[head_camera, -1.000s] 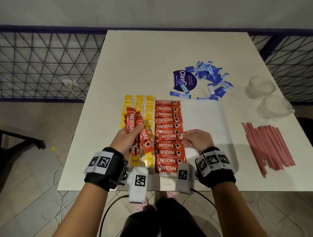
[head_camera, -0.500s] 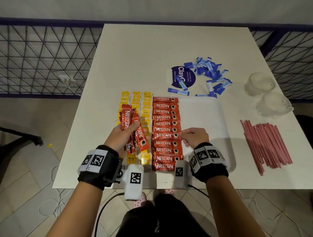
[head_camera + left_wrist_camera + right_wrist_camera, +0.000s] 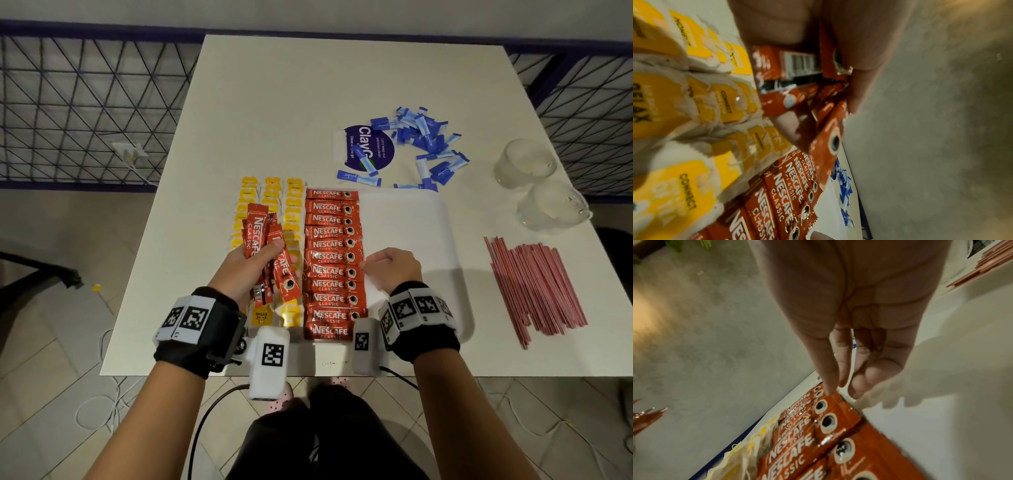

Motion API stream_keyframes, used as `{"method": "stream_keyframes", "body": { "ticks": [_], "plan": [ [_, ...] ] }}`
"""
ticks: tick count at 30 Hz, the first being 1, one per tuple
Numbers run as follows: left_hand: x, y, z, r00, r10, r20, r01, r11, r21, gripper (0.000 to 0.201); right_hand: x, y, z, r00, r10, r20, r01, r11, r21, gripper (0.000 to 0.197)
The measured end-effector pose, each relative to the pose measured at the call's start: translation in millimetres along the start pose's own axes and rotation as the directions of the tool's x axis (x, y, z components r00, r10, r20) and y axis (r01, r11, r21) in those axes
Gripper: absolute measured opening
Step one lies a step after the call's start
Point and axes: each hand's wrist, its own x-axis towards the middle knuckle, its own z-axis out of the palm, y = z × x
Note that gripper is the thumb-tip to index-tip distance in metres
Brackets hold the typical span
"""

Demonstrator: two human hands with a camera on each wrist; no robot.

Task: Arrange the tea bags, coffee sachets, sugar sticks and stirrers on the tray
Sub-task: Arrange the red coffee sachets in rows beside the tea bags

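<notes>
A white tray (image 3: 411, 233) lies on the table in front of me. Yellow-tagged tea bags (image 3: 270, 195) fill its left side in three columns. Beside them runs a column of red coffee sachets (image 3: 330, 260). My left hand (image 3: 274, 253) grips a loose bundle of coffee sachets (image 3: 257, 236) above the tea bags; the left wrist view shows the fingers (image 3: 859, 91) wrapped round that bundle (image 3: 789, 97). My right hand (image 3: 364, 267) pinches the right end of one sachet (image 3: 830, 404) lying mid-column. Blue sugar sticks (image 3: 421, 144) lie scattered beyond the tray. Red stirrers (image 3: 534, 284) lie on the right.
Two clear glass cups (image 3: 524, 164) (image 3: 551, 209) stand at the table's right edge, behind the stirrers. A round blue sticker (image 3: 368, 147) is under some sugar sticks. The tray's right half (image 3: 428, 274) is bare. A metal grid fence (image 3: 85, 109) runs behind the table.
My right hand has stayed at the right ends of the sachets mid-column, shifting only slightly. The left hand still holds its bundle over the tea bags.
</notes>
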Motion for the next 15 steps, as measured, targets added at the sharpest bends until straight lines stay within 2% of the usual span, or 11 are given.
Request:
{"method": "stream_keyframes", "body": {
  "ticks": [5,8,10,13,15],
  "plan": [
    [0,-3,5,0.999,-0.013,0.030,0.013,1.000,0.010,0.008,-7,-7,-4,0.995,-0.100,0.022,0.099,0.994,0.045,0.009],
    [0,-5,10,0.999,-0.018,0.036,0.016,0.998,0.062,0.008,-19,-17,-10,0.965,-0.199,0.170,0.167,0.968,0.186,0.017],
    [0,-8,16,0.998,-0.023,0.051,0.019,0.997,0.080,0.014,-29,-23,-12,0.918,-0.261,0.299,0.196,0.954,0.228,0.023],
    [0,-11,26,0.997,-0.011,0.075,0.004,0.996,0.089,0.017,-41,-26,-6,0.850,-0.281,0.446,0.248,0.960,0.132,0.040],
    [-1,-14,33,0.997,0.004,0.083,-0.014,0.992,0.125,0.019,-44,-23,1,0.844,-0.271,0.463,0.259,0.962,0.091,0.051]
  ]
}}
